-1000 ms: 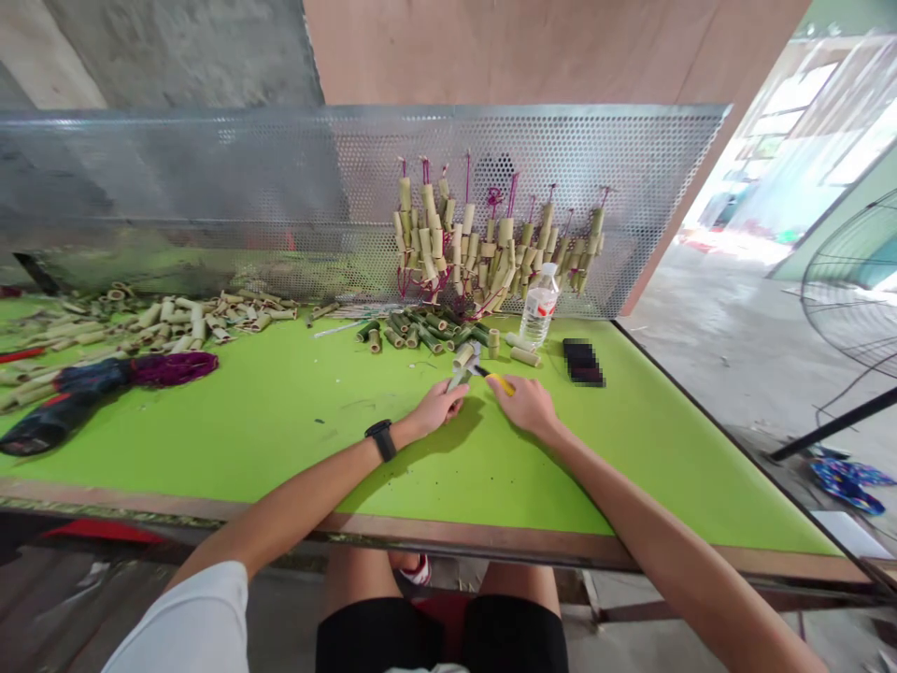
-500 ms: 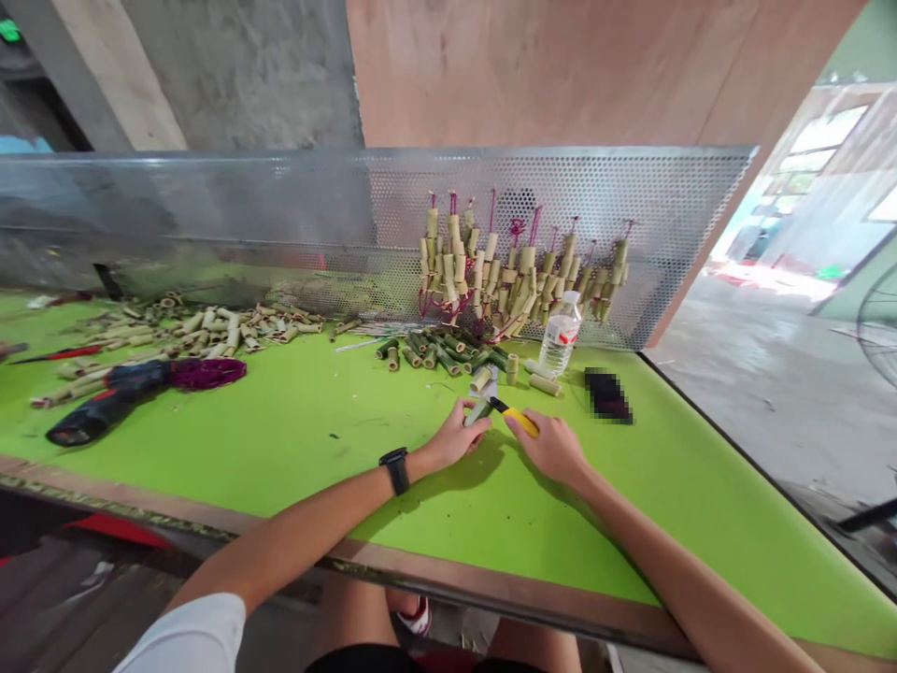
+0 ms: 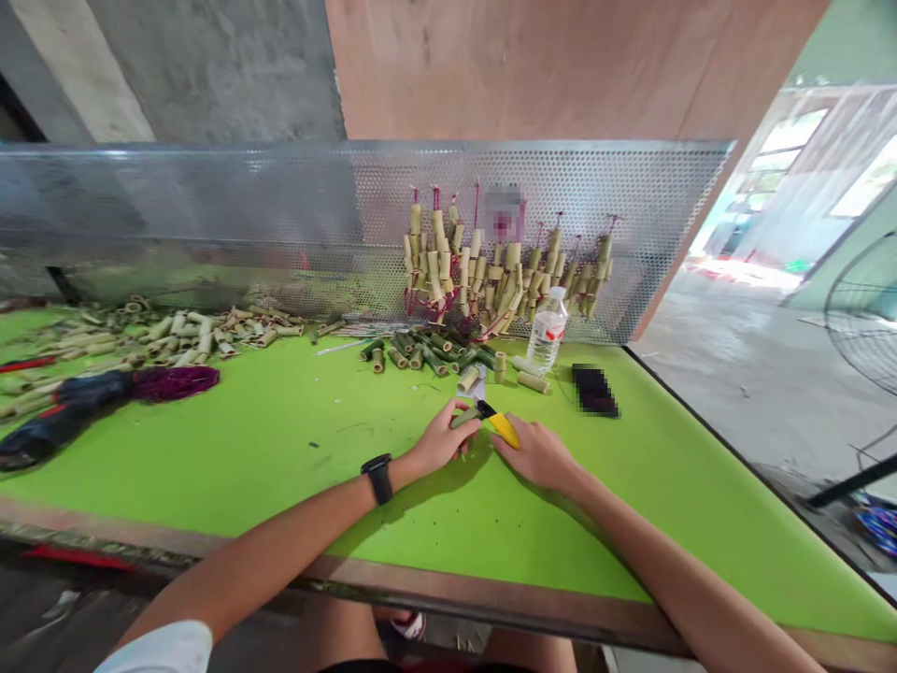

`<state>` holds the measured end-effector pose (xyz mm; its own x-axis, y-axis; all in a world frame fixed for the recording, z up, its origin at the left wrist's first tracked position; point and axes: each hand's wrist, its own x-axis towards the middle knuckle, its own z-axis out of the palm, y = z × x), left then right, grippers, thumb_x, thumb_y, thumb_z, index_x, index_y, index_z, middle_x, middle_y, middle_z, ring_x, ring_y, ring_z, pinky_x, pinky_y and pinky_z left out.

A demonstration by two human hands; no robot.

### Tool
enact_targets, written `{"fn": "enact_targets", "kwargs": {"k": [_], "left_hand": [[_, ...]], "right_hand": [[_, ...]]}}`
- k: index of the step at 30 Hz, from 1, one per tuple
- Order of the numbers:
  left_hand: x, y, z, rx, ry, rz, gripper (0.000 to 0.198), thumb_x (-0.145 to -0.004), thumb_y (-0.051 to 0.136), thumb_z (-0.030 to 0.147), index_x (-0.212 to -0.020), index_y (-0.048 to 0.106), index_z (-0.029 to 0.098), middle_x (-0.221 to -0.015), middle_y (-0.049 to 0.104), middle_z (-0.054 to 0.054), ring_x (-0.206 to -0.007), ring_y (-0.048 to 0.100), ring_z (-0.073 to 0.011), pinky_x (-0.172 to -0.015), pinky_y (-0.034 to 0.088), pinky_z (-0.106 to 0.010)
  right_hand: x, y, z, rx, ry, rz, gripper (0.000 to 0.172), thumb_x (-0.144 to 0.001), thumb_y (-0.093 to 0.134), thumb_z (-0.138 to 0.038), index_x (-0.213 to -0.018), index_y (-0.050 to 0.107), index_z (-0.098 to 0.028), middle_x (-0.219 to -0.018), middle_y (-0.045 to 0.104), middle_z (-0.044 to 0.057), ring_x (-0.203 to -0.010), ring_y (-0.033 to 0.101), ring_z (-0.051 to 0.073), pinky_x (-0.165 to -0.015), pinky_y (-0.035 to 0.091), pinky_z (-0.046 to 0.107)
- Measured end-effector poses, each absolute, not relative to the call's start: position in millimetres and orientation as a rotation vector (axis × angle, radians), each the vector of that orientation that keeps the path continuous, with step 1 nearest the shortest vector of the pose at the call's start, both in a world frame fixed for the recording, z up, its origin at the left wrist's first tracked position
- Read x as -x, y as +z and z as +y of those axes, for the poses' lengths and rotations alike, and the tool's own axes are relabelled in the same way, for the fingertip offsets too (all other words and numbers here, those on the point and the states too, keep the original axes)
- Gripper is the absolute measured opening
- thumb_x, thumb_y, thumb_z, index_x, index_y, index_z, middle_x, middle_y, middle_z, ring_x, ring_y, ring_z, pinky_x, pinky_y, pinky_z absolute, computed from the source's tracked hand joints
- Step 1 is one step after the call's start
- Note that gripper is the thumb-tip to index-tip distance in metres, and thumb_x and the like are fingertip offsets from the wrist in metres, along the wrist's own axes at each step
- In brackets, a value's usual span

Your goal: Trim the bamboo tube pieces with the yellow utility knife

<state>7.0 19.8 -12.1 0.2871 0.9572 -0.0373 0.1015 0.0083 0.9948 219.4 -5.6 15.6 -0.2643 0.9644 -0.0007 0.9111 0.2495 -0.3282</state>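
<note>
One green table [image 3: 280, 477], wooden front edge; above that edge, one white sleeve [image 3: 158, 650] and one black watch [image 3: 378, 479], worn on the left wrist.

Left hand [image 3: 438, 439]: fingers pinching one short green bamboo piece [image 3: 465, 418], held above the table, mid-way across. Long axis slanting gently, near end to the left inside the grip, free end to the right and slightly away from the person.

Right hand [image 3: 539, 451]: fingers curled round the handle of one yellow knife [image 3: 505, 430]. Black front end pointing away and to the left, at the bamboo's free end; whether the two touch is too small to tell.

Beyond the hands: one pale card [image 3: 474, 384], with one pale bamboo tube [image 3: 469, 378] lying on it; one upright tube [image 3: 500, 367]; one dark flat item [image 3: 594, 390], pixelated; one clear bottle [image 3: 546, 338], standing.

Farther: one heap of dark green tubes [image 3: 424, 353]; behind it, bamboo strings [image 3: 515, 271] on purple cord, against one perforated metal panel [image 3: 280, 192].

Changes since one second ago: bamboo piece nearer the person, green surface now showing between it and the card; its slant flatter; knife handle steeper. Card, bottle and heap keep their places.
</note>
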Motion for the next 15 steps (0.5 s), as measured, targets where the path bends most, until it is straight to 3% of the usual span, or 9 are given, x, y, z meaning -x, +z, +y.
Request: {"fn": "enact_targets", "kwargs": {"k": [7,11,15], "left_hand": [[-4.9,-13.0,19.7,-1.404,0.929,1.064,0.054,-0.081,0.086,0.054,-0.115,0.061,0.020,-0.071,0.070,0.004,-0.049,0.056,-0.0111,-0.046,0.038,-0.023],[-4.8,-15.6,23.3,-1.374,1.009,1.063,0.056,-0.074,0.093,0.058,-0.105,0.067,0.019,-0.055,0.055,0.009,-0.045,0.047,-0.0102,-0.046,0.033,-0.023],[-5.0,-16.5,25.3,-1.306,1.049,1.057,0.058,-0.072,0.094,0.066,-0.088,0.065,0.019,-0.052,0.044,0.010,-0.044,0.037,-0.0075,-0.046,0.025,-0.024]], "right_hand": [[-220.0,19.6,-9.2,1.751,0.367,-2.388,0.024,-0.113,0.057,-0.042,-0.118,0.064,-0.020,-0.090,0.078,0.008,-0.077,0.072,0.024,-0.065,0.038,0.030],[-221.2,19.3,-9.3,1.712,0.420,-2.377,0.021,-0.113,0.057,-0.040,-0.116,0.062,-0.020,-0.092,0.078,0.007,-0.074,0.070,0.021,-0.064,0.040,0.029],[-221.4,20.3,-10.5,1.695,0.430,-2.367,0.021,-0.114,0.057,-0.041,-0.110,0.061,-0.021,-0.089,0.076,0.006,-0.070,0.067,0.019,-0.063,0.040,0.029]]}}
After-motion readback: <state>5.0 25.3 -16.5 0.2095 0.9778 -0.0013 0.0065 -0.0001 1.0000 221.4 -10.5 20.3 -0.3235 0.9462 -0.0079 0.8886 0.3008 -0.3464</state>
